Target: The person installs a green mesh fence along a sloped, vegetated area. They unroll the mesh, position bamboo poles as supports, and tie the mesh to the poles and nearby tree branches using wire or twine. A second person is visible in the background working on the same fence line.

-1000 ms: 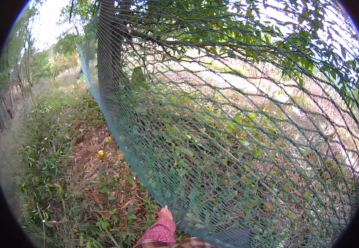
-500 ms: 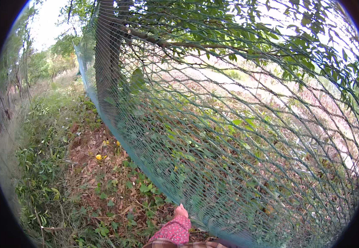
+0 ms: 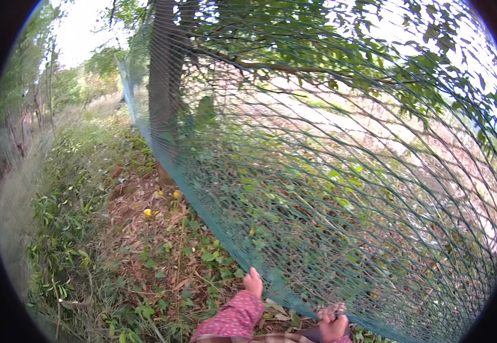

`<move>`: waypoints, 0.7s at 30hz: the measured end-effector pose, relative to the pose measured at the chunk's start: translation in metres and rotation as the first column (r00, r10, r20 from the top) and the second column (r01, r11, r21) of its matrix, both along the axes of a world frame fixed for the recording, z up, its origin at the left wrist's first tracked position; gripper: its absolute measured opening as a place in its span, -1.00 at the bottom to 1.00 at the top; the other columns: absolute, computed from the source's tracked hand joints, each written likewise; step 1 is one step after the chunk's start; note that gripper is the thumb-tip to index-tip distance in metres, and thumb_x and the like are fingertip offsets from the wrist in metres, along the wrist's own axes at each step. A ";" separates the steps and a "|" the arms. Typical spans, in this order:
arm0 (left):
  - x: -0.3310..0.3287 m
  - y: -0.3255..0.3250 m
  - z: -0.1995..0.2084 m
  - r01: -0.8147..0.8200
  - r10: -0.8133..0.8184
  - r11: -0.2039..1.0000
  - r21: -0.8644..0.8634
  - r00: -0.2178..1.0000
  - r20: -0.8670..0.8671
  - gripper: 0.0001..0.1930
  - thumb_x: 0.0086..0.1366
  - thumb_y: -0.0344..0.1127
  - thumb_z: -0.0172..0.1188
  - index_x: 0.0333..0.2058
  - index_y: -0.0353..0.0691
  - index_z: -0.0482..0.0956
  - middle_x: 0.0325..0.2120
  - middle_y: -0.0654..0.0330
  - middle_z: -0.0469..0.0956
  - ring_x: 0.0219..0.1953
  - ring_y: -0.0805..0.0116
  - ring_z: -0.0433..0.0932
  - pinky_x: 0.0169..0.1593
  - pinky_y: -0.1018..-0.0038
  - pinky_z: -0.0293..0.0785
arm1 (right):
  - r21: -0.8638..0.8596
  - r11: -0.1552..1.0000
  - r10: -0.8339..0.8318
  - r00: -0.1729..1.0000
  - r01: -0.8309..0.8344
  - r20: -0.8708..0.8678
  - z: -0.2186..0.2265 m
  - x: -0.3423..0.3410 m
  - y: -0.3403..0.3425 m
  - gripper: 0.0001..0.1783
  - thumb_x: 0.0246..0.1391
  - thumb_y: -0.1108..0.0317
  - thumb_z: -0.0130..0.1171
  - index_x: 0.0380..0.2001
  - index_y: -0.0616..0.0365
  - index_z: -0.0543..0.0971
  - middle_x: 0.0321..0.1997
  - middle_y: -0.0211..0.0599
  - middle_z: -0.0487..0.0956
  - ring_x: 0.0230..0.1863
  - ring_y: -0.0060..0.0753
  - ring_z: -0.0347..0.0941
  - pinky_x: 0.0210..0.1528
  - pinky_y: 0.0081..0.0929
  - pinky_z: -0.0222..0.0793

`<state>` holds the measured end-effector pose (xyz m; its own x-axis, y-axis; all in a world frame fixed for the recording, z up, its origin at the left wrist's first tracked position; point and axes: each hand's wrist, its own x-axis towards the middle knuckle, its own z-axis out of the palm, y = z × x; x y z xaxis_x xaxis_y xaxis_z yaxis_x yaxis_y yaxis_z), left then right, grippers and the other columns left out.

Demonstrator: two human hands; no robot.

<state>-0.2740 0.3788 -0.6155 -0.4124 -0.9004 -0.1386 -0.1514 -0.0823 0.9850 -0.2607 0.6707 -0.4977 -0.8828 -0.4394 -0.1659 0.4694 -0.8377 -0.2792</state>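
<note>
A green mesh net (image 3: 217, 231) hangs in front of me, its denser blue-green lower edge running diagonally from the far left down to the lower right. My left hand (image 3: 253, 282), in a pink patterned sleeve, is closed on that edge near the bottom centre. Lower and to the right, my right hand (image 3: 333, 324) grips the same edge with its fingers bent. Something small and dark shows at the right fingers, too unclear to name. Mesh partly covers the right hand.
A tree trunk (image 3: 164, 86) rises behind the net, and its leafy branch (image 3: 282, 67) stretches right. Yellow fruits (image 3: 148, 212) lie on leaf-strewn soil near its base. Weeds and leafy plants (image 3: 60, 228) cover the ground on the left.
My right hand has come into view at the bottom and taken hold of the net's edge. My left hand stays on the edge, slightly higher in view. The whole view has shifted a little.
</note>
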 end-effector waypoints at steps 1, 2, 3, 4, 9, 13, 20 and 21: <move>-0.001 -0.010 0.019 0.111 -0.095 0.986 0.123 0.987 -0.127 -0.55 0.34 -0.04 -0.11 -0.64 -0.22 0.35 -0.76 0.19 0.30 -0.66 0.28 0.34 -0.54 0.29 0.34 | 0.042 0.998 0.045 0.995 -0.049 0.089 0.003 0.007 0.002 -0.73 0.23 0.31 -0.16 -0.59 -0.01 0.29 -0.70 -0.51 0.09 -0.66 -0.53 -0.02 -0.36 -0.50 0.13; -0.004 -0.023 0.042 0.127 -0.066 0.972 0.199 0.955 -0.288 -0.64 0.33 -0.06 -0.07 -0.54 -0.17 0.37 -0.69 0.24 0.36 -0.69 0.35 0.36 -0.61 0.38 0.29 | 0.117 0.993 0.010 0.989 -0.028 0.150 0.008 0.012 0.006 -0.72 0.24 0.31 -0.17 -0.58 -0.01 0.30 -0.72 -0.51 0.08 -0.66 -0.53 -0.03 -0.36 -0.49 0.13; -0.006 -0.041 0.066 0.192 -0.056 0.943 0.272 0.897 -0.438 -0.73 0.32 -0.08 -0.04 -0.45 -0.12 0.39 -0.61 0.28 0.43 -0.72 0.41 0.38 -0.68 0.46 0.24 | 0.190 0.981 -0.015 0.977 -0.027 0.212 0.012 0.017 0.009 -0.72 0.25 0.30 -0.18 -0.58 -0.01 0.31 -0.73 -0.51 0.06 -0.66 -0.53 -0.03 -0.36 -0.49 0.12; -0.001 -0.063 0.092 0.340 -0.229 0.925 0.170 0.855 -0.465 -0.79 0.32 -0.12 -0.02 -0.33 -0.12 0.37 -0.59 0.31 0.38 -0.67 0.38 0.38 -0.63 0.44 0.31 | 0.178 0.984 -0.009 0.987 -0.020 0.162 0.017 0.023 0.013 -0.73 0.25 0.31 -0.21 -0.56 0.00 0.31 -0.74 -0.52 0.05 -0.67 -0.53 -0.03 -0.38 -0.50 0.12; 0.020 -0.171 0.197 0.117 0.185 0.941 0.316 0.604 -0.775 -0.77 0.33 -0.11 -0.14 -0.39 -0.08 0.37 -0.59 0.24 0.39 -0.62 0.35 0.36 -0.56 0.40 0.32 | 0.363 0.919 0.071 0.972 -0.151 0.226 0.037 0.038 0.030 -0.74 0.27 0.29 -0.19 -0.55 0.01 0.29 -0.72 -0.53 0.06 -0.67 -0.55 -0.04 -0.46 -0.55 0.08; 0.053 -0.137 0.227 -0.189 0.310 0.948 0.255 0.718 -0.623 -0.70 0.36 -0.01 -0.14 -0.43 -0.07 0.34 -0.73 0.33 0.27 -0.75 0.48 0.24 -0.72 0.51 0.15 | 0.476 0.865 0.094 0.983 -0.160 0.159 0.041 0.042 0.053 -0.73 0.27 0.29 -0.19 -0.56 -0.03 0.30 -0.68 -0.54 0.10 -0.66 -0.56 -0.01 -0.46 -0.58 0.08; 0.108 0.026 0.234 0.013 0.180 0.964 0.267 0.707 -0.683 -0.63 0.37 0.03 -0.12 -0.54 -0.07 0.25 -0.76 0.42 0.16 -0.80 0.60 0.10 -0.77 0.63 0.00 | 0.423 0.894 -0.228 0.962 0.146 0.151 0.031 0.019 0.176 -0.81 0.19 0.31 -0.07 -0.53 -0.03 0.38 -0.72 -0.58 0.19 -0.72 -0.60 0.08 -0.61 -0.53 0.09; 0.111 0.031 0.218 0.055 0.075 0.987 0.154 0.683 -0.727 -0.63 0.36 0.02 -0.11 -0.53 -0.07 0.25 -0.76 0.41 0.16 -0.81 0.59 0.09 -0.78 0.63 0.00 | 0.494 0.849 -0.279 0.953 0.187 0.119 0.023 0.013 0.185 -0.77 0.16 0.36 -0.09 -0.60 -0.05 0.34 -0.79 -0.64 0.11 -0.80 -0.65 0.00 -0.71 -0.53 -0.03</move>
